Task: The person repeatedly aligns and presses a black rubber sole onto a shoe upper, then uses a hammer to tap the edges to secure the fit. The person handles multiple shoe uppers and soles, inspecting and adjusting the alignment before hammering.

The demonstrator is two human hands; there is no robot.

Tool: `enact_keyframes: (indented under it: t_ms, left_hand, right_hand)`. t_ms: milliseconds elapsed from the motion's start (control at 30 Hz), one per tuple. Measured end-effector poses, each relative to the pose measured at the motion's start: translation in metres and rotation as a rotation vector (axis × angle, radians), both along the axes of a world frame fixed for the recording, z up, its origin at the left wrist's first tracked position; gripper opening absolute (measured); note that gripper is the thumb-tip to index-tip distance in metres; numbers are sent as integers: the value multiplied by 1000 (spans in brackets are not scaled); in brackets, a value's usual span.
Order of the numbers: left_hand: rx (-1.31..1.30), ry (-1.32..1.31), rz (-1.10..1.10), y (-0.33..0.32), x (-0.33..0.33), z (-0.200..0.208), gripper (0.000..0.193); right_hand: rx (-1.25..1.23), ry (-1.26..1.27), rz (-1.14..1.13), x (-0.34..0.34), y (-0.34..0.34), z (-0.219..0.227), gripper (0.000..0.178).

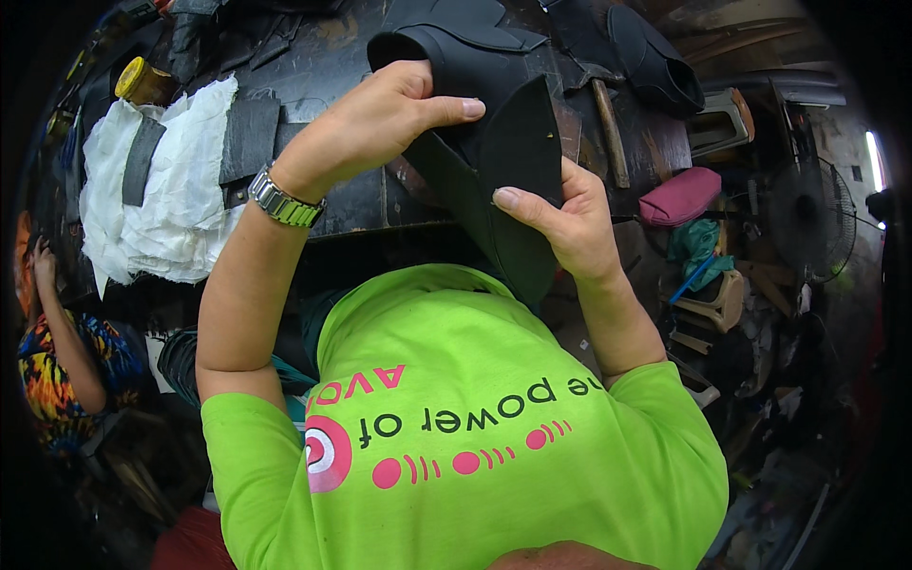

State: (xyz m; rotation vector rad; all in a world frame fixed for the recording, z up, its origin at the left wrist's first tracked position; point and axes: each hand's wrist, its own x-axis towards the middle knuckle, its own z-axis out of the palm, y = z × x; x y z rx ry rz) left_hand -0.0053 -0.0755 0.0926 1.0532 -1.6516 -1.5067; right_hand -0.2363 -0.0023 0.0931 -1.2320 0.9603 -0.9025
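- Across the upper view, dark, scuffed counter strewn with black pieces.
- At far left, beyond the counter's end, another person in a flame-patterned garment.
- At far right, standing fan with a round cage.
- Below the hands, bright green shirt with pink and black print.
- On the counter's left, crumpled white cloth, with one dark grey strip on top and another at its right edge.
- Before the counter's front edge, between both hands, bent black piece, flat-sided and held up at a slant.
- Beyond it on the counter, hollow boot-like black shape; near the right end, a second one.
- Clamped on the piece's right edge, right hand, thumb in front, other fingers behind.
- Closed over its upper left part, left hand, thumb outstretched, other fingertips hidden.
- Right of the piece, wooden-handled hammer.
- Beside the counter's right end, pink pouch.
- At upper left, yellow tin.
- On the left wrist, metal watch.
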Motion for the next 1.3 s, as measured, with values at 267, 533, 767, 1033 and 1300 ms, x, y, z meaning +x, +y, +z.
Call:
enact_keyframes:
  t_ms: [267,533,767,1033,1300]
  left_hand:
    - [-24,-76,-2,-1,0,-8,36]
    - [-48,-25,16,0,0,-18,40]
    - [-120,3,-98,5,8,-28,41]
    - [-222,-298,-26,23,4,-15,40]
    - [-220,-205,91,36,-11,0,33]
  right_hand:
    - [35,-7,-1,3,-4,-3,25]
    - [-11,-33,-63,9,-1,-14,27]
    - [-129,28,-77,9,1,-27,30]
    - [-421,287,-141,12,3,-21,21]
    - [-893,534,-247,-3,-13,19,32]
